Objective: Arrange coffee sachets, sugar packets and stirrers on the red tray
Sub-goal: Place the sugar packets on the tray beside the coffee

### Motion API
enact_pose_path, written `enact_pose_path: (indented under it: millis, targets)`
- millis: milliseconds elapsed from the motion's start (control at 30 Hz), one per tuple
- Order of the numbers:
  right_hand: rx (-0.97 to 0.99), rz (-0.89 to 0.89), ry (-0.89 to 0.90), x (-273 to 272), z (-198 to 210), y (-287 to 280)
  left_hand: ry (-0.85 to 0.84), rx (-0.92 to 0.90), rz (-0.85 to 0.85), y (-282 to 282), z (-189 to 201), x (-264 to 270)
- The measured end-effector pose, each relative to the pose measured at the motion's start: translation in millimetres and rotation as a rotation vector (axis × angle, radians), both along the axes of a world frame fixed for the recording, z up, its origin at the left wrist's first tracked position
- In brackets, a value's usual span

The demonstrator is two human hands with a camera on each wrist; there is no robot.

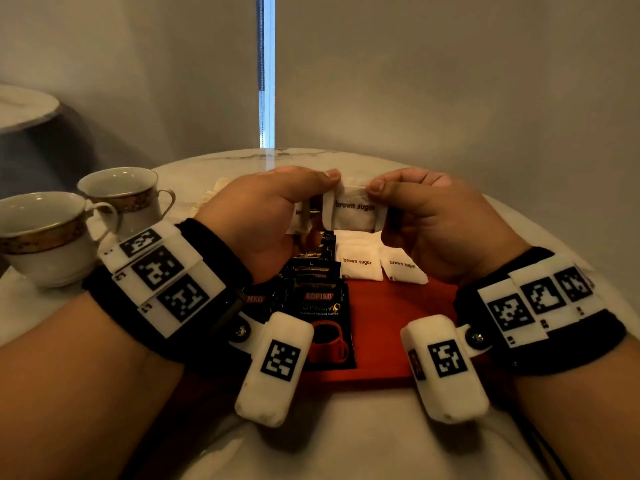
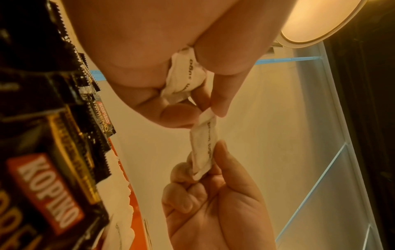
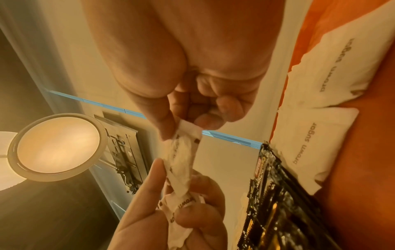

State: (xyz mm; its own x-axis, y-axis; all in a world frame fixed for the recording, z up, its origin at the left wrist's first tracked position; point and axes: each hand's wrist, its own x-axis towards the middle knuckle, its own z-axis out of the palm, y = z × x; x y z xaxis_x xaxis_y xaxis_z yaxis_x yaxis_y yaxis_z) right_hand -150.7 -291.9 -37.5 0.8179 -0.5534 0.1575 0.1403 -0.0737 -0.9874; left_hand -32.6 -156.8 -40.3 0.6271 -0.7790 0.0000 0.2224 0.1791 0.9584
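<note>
Both hands pinch one white brown-sugar packet [image 1: 354,211] above the far end of the red tray [image 1: 381,317]: the left hand [image 1: 263,216] grips its left end between thumb and finger, the right hand [image 1: 436,223] its right end the same way. The left hand also keeps more packets [image 2: 183,76] tucked in its curled fingers; the count is hard to make out. Below, two packets [image 1: 381,266] lie side by side on the tray, printed side up, with at least one more white packet behind them half hidden by the hands. Just left of them a row of black coffee sachets [image 1: 322,306] overlaps like shingles along the tray; its left part is covered by the left wrist and the camera unit on it. The tray sits on a round white marble table [image 1: 346,445]. Two gold-banded cups [image 1: 83,220] stand at the table's left edge, the nearer one cut off by the frame. Something pale and crinkled [image 1: 213,195] shows past the left hand, too hidden to name. Behind are plain grey blinds with a bright vertical gap [image 1: 266,71], and the wrist views catch a round ceiling lamp [image 3: 57,145].
</note>
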Motion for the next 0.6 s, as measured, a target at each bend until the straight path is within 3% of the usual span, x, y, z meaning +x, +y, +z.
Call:
enact_pose_path:
  millis: [233,433,600]
  targets:
    - [-0.041,0.095,0.068,-1,-3,1,-0.027,0.048,-0.037,1,-1,-3]
    - [0.06,-0.061,0.059,-3,0,-19,0.101,-0.01,0.024,5,6,3]
    - [0.096,-0.119,0.307,-5,-9,-34,0.109,-0.042,0.043,8,10,3]
